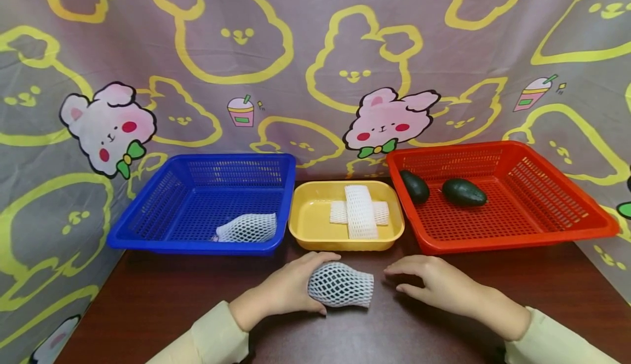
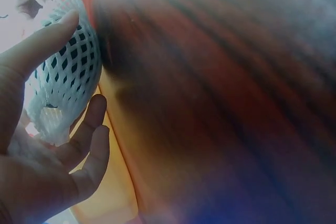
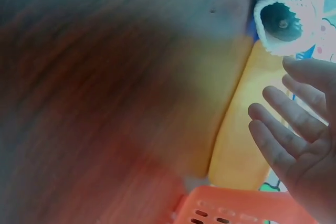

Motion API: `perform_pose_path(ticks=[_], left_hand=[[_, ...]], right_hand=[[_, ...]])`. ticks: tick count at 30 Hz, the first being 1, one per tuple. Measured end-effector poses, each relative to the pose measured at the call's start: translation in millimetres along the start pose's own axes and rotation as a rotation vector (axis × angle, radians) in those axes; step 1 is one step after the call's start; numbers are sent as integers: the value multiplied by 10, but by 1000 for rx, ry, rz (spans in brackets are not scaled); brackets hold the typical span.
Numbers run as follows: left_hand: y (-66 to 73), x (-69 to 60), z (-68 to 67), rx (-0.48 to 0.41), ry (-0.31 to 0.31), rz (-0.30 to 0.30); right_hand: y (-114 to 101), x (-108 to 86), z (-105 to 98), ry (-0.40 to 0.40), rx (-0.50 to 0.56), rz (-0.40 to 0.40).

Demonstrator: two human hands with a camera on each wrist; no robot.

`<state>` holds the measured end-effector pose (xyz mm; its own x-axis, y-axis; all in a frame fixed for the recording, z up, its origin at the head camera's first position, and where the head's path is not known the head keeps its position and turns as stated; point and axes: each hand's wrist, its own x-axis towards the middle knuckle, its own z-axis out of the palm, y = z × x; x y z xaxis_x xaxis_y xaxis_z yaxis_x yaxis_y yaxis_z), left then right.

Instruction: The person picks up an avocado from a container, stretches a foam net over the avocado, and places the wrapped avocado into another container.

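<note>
In the head view my left hand [image 1: 291, 287] holds a dark green avocado in a white foam net sleeve [image 1: 341, 284] just above the table, thumb on the near side and fingers on the far side. The left wrist view shows the thumb lying across the net sleeve [image 2: 79, 61]. My right hand [image 1: 439, 284], a short way right of the sleeve's narrow end, has its fingers apart and touches nothing. From the right wrist view, the sleeve's open mouth [image 3: 281, 22] faces that hand, with the avocado's dark end visible inside.
A blue basket [image 1: 197, 248] at the left holds one netted fruit [image 1: 251, 228]. In the middle, a yellow tray [image 1: 315, 239] contains white foam sleeves [image 1: 361, 211], two lying crossed. Two bare avocados [image 1: 464, 192] lie in the red basket [image 1: 517, 238] at right. A patterned curtain hangs behind.
</note>
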<state>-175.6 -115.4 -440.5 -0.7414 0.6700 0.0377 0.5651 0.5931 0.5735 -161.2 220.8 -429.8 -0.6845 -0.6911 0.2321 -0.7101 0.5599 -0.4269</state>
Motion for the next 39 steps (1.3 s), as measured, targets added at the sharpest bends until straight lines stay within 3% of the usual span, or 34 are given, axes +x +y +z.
perform_pose_path(ticks=[11, 17, 23, 26, 39], left_hand=[[-5, 11, 26, -24, 4, -13], [-9, 27, 33, -41, 19, -12], [-26, 37, 54, -55, 28, -18], [-34, 35, 64, -63, 31, -16], [-29, 12, 54, -98, 62, 13]], right_hand=[[-130, -94, -201, -24, -17, -9], [-176, -133, -329, 54, -9, -63], [-170, -146, -461, 189, -56, -133], [-159, -152, -540, 235, -81, -129], [-32, -189, -781, 296, -114, -90]])
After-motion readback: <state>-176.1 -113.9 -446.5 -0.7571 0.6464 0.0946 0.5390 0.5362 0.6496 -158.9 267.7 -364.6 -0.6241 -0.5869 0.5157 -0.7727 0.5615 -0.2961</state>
